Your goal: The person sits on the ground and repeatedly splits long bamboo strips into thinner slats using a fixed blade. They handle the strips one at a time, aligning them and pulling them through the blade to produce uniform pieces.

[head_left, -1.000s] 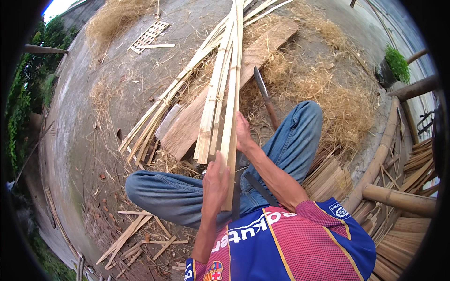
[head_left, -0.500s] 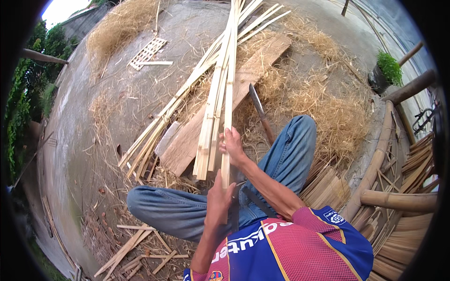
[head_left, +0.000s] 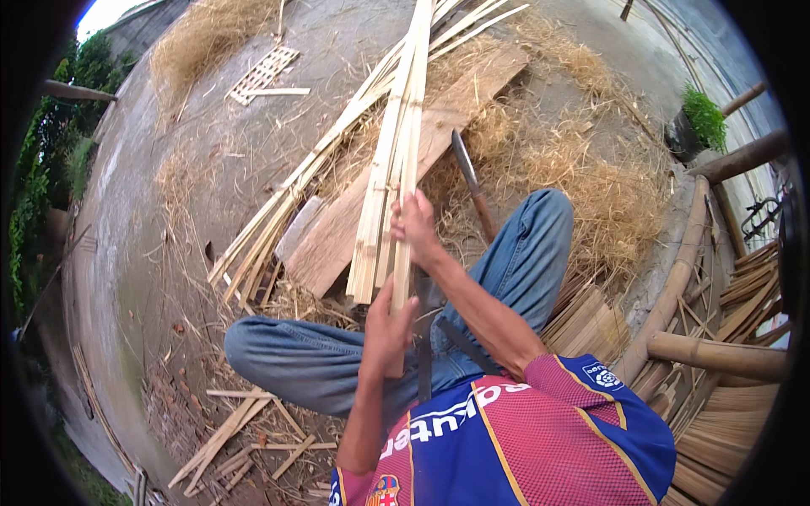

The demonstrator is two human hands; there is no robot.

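Note:
Both hands are closed around one long pale bamboo strip (head_left: 411, 156) that runs from my lap away from me. My left hand (head_left: 389, 325) grips it near its close end, over my lap. Farther along, my right hand (head_left: 414, 226) wraps it with the fingers. Just left of it lies a bundle of similar bamboo strips (head_left: 368, 266), their near ends close to my left hand. Under the bundle a wooden plank (head_left: 325, 244) slants away to the right. A long knife (head_left: 469, 177) with a wooden handle rests beyond my right knee.
More bamboo strips (head_left: 249, 244) fan out on the left. Curly shavings (head_left: 591, 194) cover the ground at right, with a larger heap (head_left: 198, 51) far left. A slatted lattice piece (head_left: 264, 72) lies beyond. Offcuts (head_left: 228, 438) are at lower left. A bamboo rail (head_left: 688, 253) stands at right.
The whole scene sits slightly higher in view. Both hands keep their hold on the strip, whose near end still lies at my lap.

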